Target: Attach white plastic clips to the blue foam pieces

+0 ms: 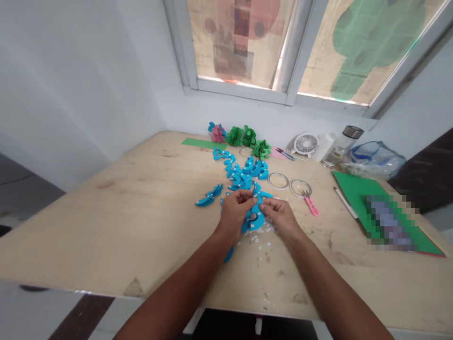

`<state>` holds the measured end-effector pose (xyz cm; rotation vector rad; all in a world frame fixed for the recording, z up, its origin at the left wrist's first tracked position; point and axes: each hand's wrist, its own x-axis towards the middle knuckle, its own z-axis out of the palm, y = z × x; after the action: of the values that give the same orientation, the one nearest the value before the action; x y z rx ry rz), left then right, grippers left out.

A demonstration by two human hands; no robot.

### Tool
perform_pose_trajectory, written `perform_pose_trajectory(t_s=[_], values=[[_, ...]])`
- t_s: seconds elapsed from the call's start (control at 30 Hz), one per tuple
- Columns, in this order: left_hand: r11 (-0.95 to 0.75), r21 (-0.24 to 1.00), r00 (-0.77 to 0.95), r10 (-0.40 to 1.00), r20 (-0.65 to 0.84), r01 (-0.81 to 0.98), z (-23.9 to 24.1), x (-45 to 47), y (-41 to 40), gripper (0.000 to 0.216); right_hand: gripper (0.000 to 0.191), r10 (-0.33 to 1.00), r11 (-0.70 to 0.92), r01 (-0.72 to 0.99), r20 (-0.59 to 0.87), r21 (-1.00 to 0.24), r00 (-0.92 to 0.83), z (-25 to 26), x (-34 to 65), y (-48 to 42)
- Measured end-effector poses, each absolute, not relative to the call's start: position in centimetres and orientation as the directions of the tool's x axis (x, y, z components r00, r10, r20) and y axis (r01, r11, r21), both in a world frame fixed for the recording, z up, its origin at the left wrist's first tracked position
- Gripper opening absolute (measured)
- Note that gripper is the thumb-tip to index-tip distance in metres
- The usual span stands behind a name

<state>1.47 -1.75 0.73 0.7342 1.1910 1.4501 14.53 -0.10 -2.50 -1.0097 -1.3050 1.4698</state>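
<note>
My left hand [236,208] and my right hand [281,215] meet over the middle of a light wooden table [123,226]. Both are closed in a pinch on a blue foam piece [256,220] with a small white patch near its upper edge. Just beyond the hands lies a heap of several curved blue foam pieces [244,172]. Two more blue pieces [209,196] sit to the left. Small white paper scraps [262,243] are scattered under and in front of my right wrist.
Green folded foam flowers [247,139] and a pink and blue one [216,133] stand at the back. Two tape rings [288,183], pink scissors [310,204], a small white fan [306,143], a bottle [343,144], a pen [345,202] and green sheets [357,196] lie to the right.
</note>
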Motion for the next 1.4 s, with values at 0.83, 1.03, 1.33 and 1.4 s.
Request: perform_pose_trajectory(t_s=[0.83, 1.03, 1.33, 1.4], values=[[0.064, 0.957, -0.159, 0.981, -0.112, -0.284, -0.2, 0.6, -1.1, 0.021, 0.029, 0.965, 0.024, 0.003, 0.023, -1.000, -0.261, -2.3, 14.5, -0.1], [0.031, 0.963, -0.190, 0.978, -0.084, -0.268, -0.1, 0.6, -1.0, 0.024, 0.030, 0.955, 0.060, 0.033, 0.048, -0.998, -0.291, -2.3, 14.5, -0.2], [0.060, 0.985, -0.143, 0.986, -0.083, -0.161, 0.7, 0.8, -1.4, 0.032, 0.028, 0.984, -0.026, -0.090, -0.010, -0.996, -0.178, -2.3, 14.6, 0.1], [0.093, 0.988, -0.090, 0.991, -0.104, -0.124, 0.6, 0.8, -1.5, 0.033, 0.029, 0.993, -0.028, -0.128, -0.013, -0.991, -0.117, -2.3, 14.7, 0.2]])
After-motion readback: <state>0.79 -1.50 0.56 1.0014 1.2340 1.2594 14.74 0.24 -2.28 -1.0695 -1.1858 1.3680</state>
